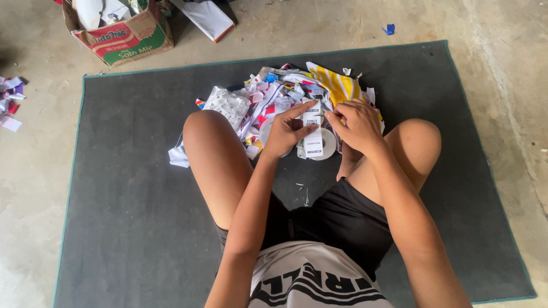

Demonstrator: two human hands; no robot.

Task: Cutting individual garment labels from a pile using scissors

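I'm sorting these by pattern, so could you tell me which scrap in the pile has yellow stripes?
It is the large yellow-and-white striped piece at the far right of the scrap pile, just beyond the right hand; the others are mostly white, red or blue.

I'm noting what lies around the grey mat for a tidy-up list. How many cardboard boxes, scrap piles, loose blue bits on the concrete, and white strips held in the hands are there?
Cardboard box: 1
Scrap piles: 2, the big pile on the mat, the small pile on the concrete
Blue bit: 1
White strip, held by the left hand and right hand: 1
Total: 5
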